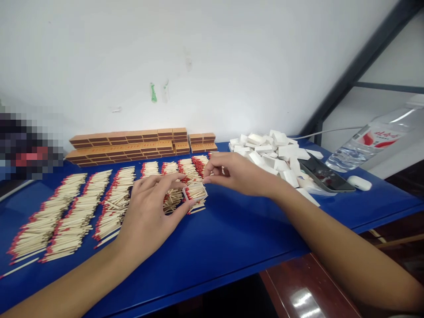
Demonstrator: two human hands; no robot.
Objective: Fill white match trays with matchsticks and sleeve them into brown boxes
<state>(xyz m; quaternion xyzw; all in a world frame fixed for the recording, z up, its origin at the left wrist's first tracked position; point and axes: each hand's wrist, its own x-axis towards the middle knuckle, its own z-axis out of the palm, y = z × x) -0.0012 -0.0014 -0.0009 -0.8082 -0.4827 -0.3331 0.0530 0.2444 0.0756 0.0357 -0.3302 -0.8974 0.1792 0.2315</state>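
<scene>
My left hand (150, 212) grips a small white matchbox tray (206, 194) between thumb and fingers. Red-tipped matches (195, 191) lie inside the tray. Just above its right end, my right hand (236, 173) is closed with thumb and index finger pinched together; what they hold, if anything, is too small to make out. Rows of matches (190, 170) lie behind both hands, partly hidden by them. More long rows of matches (71, 221) stretch across the table to the left of my left hand.
Orange-brown matchboxes (132, 148) are stacked along the wall. A pile of white trays (274, 150) lies right of my right hand. Beyond it are a phone (326, 174), a white earbud case (359, 182) and a tilted water bottle (371, 139). The blue table's (232, 243) front edge is near me.
</scene>
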